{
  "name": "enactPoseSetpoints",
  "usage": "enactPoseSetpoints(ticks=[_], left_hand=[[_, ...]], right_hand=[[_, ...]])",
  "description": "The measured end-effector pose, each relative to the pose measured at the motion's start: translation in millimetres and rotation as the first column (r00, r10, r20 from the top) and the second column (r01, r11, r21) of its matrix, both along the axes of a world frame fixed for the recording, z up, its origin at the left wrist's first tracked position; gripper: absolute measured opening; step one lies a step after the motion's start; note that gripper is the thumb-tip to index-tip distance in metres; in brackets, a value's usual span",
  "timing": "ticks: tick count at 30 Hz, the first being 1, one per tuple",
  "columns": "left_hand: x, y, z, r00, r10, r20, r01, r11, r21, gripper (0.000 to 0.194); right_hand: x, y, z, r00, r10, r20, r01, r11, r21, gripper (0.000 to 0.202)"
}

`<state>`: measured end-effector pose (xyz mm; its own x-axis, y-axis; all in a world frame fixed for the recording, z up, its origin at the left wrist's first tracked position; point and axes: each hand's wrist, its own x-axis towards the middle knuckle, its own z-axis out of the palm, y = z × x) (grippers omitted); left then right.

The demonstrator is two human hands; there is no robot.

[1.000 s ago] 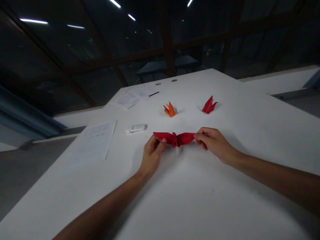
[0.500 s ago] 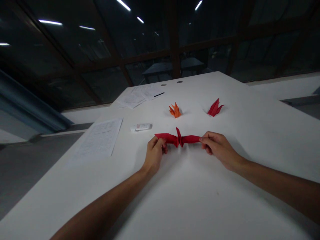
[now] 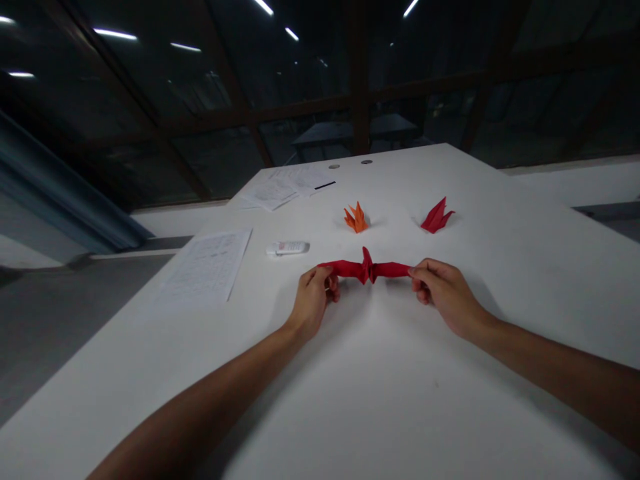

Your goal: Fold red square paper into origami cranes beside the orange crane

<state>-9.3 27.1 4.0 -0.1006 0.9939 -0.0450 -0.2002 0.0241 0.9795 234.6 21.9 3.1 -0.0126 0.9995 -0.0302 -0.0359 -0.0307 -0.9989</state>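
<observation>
Evenly stretched between the two hands, a red folded-paper bird (image 3: 369,269) has its wings spread nearly level above the bench (image 3: 375,393). The left hand (image 3: 311,300) pinches one wing's outer end, and the right hand (image 3: 446,293) pinches the opposite tip; each grip is narrow, closed on paper, with the bird's body midway between them. Whether the body touches the surface, I cannot tell. Beyond it stand an orange folded piece (image 3: 357,219) and another red one (image 3: 437,217).

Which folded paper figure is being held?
The near red figure, stretched between the left hand and right hand; the other red figure and orange figure sit untouched beyond.
</observation>
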Motion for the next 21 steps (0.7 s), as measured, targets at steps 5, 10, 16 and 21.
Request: enactPoseSetpoints(ticks=[5, 10, 16, 21], left_hand=[[-3.2, 2.1, 3.6, 0.999, -0.024, 0.045, 0.025, 0.999, -0.028, 0.025], [-10.1, 7.3, 6.5, 0.969, 0.006, 0.249, 0.016, 0.996, -0.087, 0.032], [-11.8, 10.1, 2.5, 0.96, -0.025, 0.28, 0.054, 0.994, -0.096, 0.027], [-9.6, 7.7, 3.9, 0.972, -0.035, 0.232, 0.054, 0.996, -0.075, 0.025]], right_hand=[[3.7, 6.8, 2.1, 0.996, -0.049, -0.076, 0.047, 0.999, -0.021, 0.022], [20.3, 32.7, 3.5, 0.958, -0.238, -0.157, 0.229, 0.97, -0.076, 0.034], [45.6, 60.5, -7.6, 0.935, -0.336, -0.113, 0.343, 0.939, 0.041, 0.023], [50.6, 68.3, -22.9, 0.947, -0.314, 0.073, 0.295, 0.935, 0.197, 0.024]])
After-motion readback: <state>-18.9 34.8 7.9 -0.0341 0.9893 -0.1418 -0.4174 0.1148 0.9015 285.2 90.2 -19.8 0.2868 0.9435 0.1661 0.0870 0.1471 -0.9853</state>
